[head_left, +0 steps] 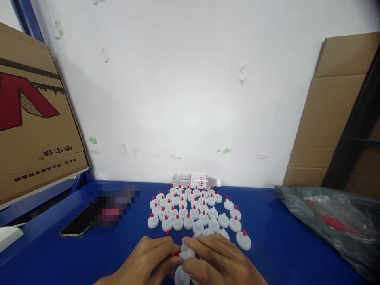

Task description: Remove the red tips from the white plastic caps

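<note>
At the bottom centre, my right hand (219, 257) is closed around a white plastic nozzle lid (187, 253), tilted so its spout points left. My left hand (154, 257) pinches a small red tip cap (177, 253) at the end of that spout. Just beyond my fingers, several rows of similar white nozzle lids (182, 212) stand on the blue table (118, 253), most with red caps on their spouts. A few lids nearer my right hand have bare spouts, such as one white lid (223, 220). Another white lid (181, 275) lies below my hands, partly hidden.
A clear plastic bottle (196, 181) lies on its side against the white wall. On the left are a phone (75, 223) and a printed cardboard box (32, 118). A clear bag of red pieces (334, 221) rests on grey plastic sheeting (299, 204) at right.
</note>
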Motion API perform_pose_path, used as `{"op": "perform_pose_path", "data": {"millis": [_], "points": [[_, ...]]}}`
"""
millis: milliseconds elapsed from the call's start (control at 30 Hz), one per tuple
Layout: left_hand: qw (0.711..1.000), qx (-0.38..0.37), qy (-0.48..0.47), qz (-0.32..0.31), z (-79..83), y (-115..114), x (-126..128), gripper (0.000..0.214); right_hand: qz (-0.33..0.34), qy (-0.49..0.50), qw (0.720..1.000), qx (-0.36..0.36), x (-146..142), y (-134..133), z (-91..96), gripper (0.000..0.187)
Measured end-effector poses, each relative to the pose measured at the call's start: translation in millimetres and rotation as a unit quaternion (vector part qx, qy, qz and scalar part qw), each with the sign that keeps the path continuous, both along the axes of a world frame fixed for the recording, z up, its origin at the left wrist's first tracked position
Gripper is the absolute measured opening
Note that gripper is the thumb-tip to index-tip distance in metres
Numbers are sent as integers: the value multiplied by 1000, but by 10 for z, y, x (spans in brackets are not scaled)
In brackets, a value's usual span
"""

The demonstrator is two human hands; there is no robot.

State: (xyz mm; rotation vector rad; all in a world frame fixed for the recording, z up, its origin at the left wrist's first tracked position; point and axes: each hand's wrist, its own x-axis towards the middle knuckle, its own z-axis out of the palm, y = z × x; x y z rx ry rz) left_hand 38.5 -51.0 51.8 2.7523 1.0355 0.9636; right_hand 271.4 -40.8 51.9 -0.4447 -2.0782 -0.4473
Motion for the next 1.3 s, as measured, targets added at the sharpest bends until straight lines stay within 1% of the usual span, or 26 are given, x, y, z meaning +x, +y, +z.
{"op": "perform_pose_path", "data": {"millis": [67, 133, 200, 267, 333, 400, 467, 533, 667, 833, 967, 1100, 1200, 1300], "points": [[1000, -2, -1, 0, 0, 9, -1, 36, 4, -11, 1000, -10, 16, 20, 2, 28], [1000, 25, -1, -6, 19, 29, 2, 28, 14, -20, 1000, -17, 51, 42, -3, 23], [999, 36, 14, 1, 42, 54, -7, 18, 8, -34, 999, -28, 120, 67, -13, 23], [999, 9, 43, 22, 57, 80, -35, 15, -26, -37, 998, -54, 229, 101, -20, 27], [995, -43, 79, 41, 61, 107, -76, 16, -79, -13, 992, -99, 366, 152, -14, 27], [988, -84, 122, 46, 61, 134, -113, 15, -138, 25, 978, -153, 509, 220, 2, 24], [981, -103, 161, 42, 67, 156, -132, 11, -183, 54, 962, -197, 635, 301, 11, 26], [976, -112, 185, 37, 78, 168, -132, 8, -210, 62, 950, -222, 733, 380, -3, 32], [972, -122, 200, 29, 75, 169, -111, 10, -241, 32, 939, -245, 833, 496, -84, 40], [973, -116, 201, 19, 32, 163, -119, 10, -228, -24, 935, -270, 846, 542, -181, 48], [978, -105, 182, 19, 47, 160, -127, 10, -219, -56, 931, -286, 860, 545, -207, 48], [980, -85, 181, 28, 78, 162, -108, 15, -212, -55, 941, -257, 886, 543, -154, 41], [981, -78, 177, 28, 78, 166, -97, 15, -191, -64, 951, -234, 879, 520, -81, 35], [984, -73, 161, 21, 48, 177, -107, 18, -162, -86, 955, -233, 845, 475, -33, 31]]}}
